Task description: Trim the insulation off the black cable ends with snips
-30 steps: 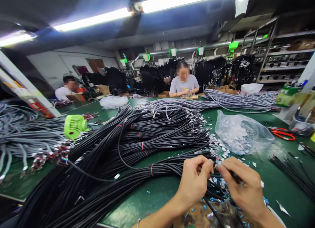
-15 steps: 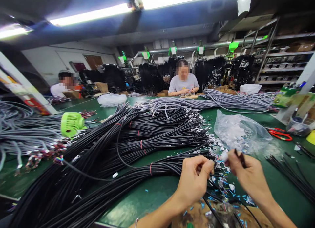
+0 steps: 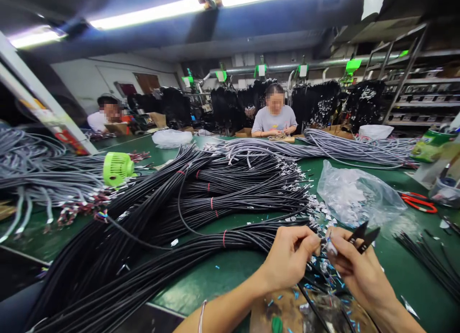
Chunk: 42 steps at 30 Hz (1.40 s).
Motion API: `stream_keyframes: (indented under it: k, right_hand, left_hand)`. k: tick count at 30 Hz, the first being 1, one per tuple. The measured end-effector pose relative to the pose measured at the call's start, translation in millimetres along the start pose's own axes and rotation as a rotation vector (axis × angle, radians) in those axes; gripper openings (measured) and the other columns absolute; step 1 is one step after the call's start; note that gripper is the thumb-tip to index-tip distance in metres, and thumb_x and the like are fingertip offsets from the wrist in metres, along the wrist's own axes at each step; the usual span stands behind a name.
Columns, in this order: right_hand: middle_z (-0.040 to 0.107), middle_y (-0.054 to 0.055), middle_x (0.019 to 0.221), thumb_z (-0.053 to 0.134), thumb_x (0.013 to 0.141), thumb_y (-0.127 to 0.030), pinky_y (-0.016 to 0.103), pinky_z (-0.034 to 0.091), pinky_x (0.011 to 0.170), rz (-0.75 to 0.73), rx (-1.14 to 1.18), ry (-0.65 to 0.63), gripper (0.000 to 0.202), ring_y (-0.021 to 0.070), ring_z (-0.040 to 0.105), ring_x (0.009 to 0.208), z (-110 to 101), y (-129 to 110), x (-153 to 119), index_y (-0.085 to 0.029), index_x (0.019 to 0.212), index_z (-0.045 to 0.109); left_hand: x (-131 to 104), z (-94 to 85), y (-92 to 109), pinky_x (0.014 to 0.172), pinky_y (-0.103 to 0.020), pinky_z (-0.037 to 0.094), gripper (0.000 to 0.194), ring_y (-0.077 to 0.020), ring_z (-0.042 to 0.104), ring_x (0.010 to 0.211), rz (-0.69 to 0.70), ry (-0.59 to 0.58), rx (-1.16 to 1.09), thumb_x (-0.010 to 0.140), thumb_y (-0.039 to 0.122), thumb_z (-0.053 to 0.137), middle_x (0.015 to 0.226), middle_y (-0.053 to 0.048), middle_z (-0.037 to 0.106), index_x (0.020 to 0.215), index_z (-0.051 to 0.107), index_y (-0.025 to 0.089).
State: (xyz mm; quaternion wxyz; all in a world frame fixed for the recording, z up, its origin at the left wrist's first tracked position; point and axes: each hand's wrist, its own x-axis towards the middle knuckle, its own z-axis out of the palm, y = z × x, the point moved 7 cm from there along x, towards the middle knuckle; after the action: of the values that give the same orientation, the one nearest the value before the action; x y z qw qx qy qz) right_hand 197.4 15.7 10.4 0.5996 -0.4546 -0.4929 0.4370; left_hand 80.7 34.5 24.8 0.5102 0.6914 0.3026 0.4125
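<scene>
My left hand (image 3: 293, 254) is closed in a pinch around the end of a black cable (image 3: 313, 306) that runs down toward the bottom edge. Close beside it on the right, my right hand (image 3: 357, 266) is closed around a small black-bladed cutting tool (image 3: 364, 238), whose blades point up and away. Small white scraps show at its fingertips, near the cable end. Just left of my hands lies a bundle of black cables (image 3: 215, 242) tied with a red band. White and blue scraps (image 3: 325, 266) are scattered beneath the hands.
More tied black cables (image 3: 237, 203) fill the green table (image 3: 197, 280). A clear bag of scraps (image 3: 355, 194), red-handled scissors (image 3: 419, 202), a green fan (image 3: 117, 169) and grey cables (image 3: 352, 151) lie around. Two people (image 3: 275, 115) sit across the table.
My right hand has come closer to my left, and the black blades now stick up from it. The view has shifted slightly, moving the scene to the right.
</scene>
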Motion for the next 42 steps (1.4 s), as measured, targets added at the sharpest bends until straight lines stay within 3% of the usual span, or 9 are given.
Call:
stream_keyframes:
  k: [4, 9, 14, 19, 24, 31, 33, 38, 42]
  right_hand:
    - [0.035, -0.008, 0.046, 0.079, 0.057, -0.038, 0.014, 0.016, 0.032, 0.226, 0.316, 0.220, 0.036, 0.0008, 0.021, 0.037, -17, 6, 8, -0.016, 0.056, 0.050]
    - [0.042, -0.006, 0.049, 0.071, 0.069, -0.038, 0.016, 0.021, 0.032, -0.043, 0.212, 0.497, 0.035, 0.0030, 0.028, 0.037, -69, -22, 15, -0.018, 0.056, 0.045]
    - [0.053, -0.001, 0.058, 0.063, 0.080, -0.028, 0.023, 0.037, 0.047, -0.417, -0.610, 0.038, 0.020, 0.0109, 0.046, 0.051, -20, -34, 2, -0.019, 0.063, 0.056]
    - [0.059, 0.000, 0.062, 0.063, 0.079, -0.016, 0.025, 0.034, 0.052, -0.924, -1.091, 0.142, 0.005, 0.0123, 0.052, 0.053, 10, -40, -25, -0.020, 0.077, 0.063]
    - [0.049, -0.002, 0.055, 0.053, 0.087, -0.028, 0.024, 0.035, 0.047, -0.551, -0.762, -0.018, 0.026, 0.0112, 0.045, 0.048, -5, -28, 5, -0.021, 0.062, 0.053]
    - [0.059, 0.007, 0.062, 0.067, 0.075, -0.038, 0.030, 0.035, 0.051, -0.531, -0.992, 0.594, 0.023, 0.0169, 0.050, 0.052, -78, -38, 25, -0.016, 0.082, 0.067]
    - [0.065, 0.008, 0.078, 0.064, 0.078, -0.032, 0.029, 0.040, 0.057, -0.520, -0.906, 0.421, 0.024, 0.0179, 0.056, 0.060, -64, -35, 24, -0.018, 0.097, 0.066]
    - [0.060, 0.001, 0.075, 0.061, 0.082, -0.027, 0.026, 0.041, 0.057, -0.528, -0.740, 0.126, 0.006, 0.0136, 0.053, 0.060, -17, -33, 8, -0.021, 0.081, 0.062]
    - [0.059, 0.001, 0.080, 0.059, 0.084, -0.023, 0.024, 0.042, 0.057, -0.501, -0.613, 0.032, 0.005, 0.0136, 0.055, 0.067, -15, -34, 5, -0.022, 0.082, 0.063]
  left_hand:
    - [-4, -3.7, 4, 0.049, -0.022, 0.026, 0.035, -0.0084, 0.034, 0.051, 0.043, 0.058, 0.043, 0.090, 0.031, 0.044, 0.053, 0.003, 0.040, 0.060, 0.049, 0.014]
    - [-6, -7.1, 2, 0.046, -0.021, 0.025, 0.035, -0.0077, 0.033, 0.047, 0.024, 0.130, 0.009, 0.090, 0.034, 0.044, 0.052, 0.003, 0.039, 0.062, 0.051, 0.014]
    - [-6, -1.0, 1, 0.047, -0.021, 0.026, 0.036, -0.0085, 0.036, 0.050, 0.028, 0.121, 0.105, 0.088, 0.034, 0.046, 0.054, 0.001, 0.044, 0.060, 0.053, 0.013]
    - [-2, 0.1, -13, 0.048, -0.020, 0.027, 0.033, -0.0086, 0.035, 0.051, -0.045, 0.172, 0.145, 0.088, 0.034, 0.045, 0.055, 0.003, 0.042, 0.063, 0.051, 0.014]
    - [5, 0.4, -13, 0.050, -0.021, 0.032, 0.029, -0.0090, 0.040, 0.050, -0.003, 0.055, 0.070, 0.086, 0.028, 0.045, 0.054, 0.003, 0.045, 0.061, 0.051, 0.015]
    - [4, -9.0, -8, 0.048, -0.020, 0.032, 0.031, -0.0082, 0.040, 0.049, 0.034, 0.157, 0.034, 0.086, 0.029, 0.045, 0.053, 0.002, 0.045, 0.061, 0.055, 0.014]
    - [4, -9.6, -10, 0.046, -0.019, 0.033, 0.032, -0.0081, 0.041, 0.048, -0.002, 0.170, -0.030, 0.085, 0.034, 0.048, 0.053, 0.002, 0.046, 0.065, 0.060, 0.013]
    - [2, -8.7, -6, 0.046, -0.020, 0.033, 0.040, -0.0090, 0.042, 0.048, 0.002, 0.141, -0.089, 0.084, 0.043, 0.052, 0.054, -0.001, 0.051, 0.076, 0.071, 0.009]
    - [1, -8.7, -5, 0.047, -0.021, 0.032, 0.038, -0.0095, 0.042, 0.050, 0.012, 0.127, -0.064, 0.084, 0.040, 0.053, 0.054, -0.001, 0.052, 0.074, 0.072, 0.008]
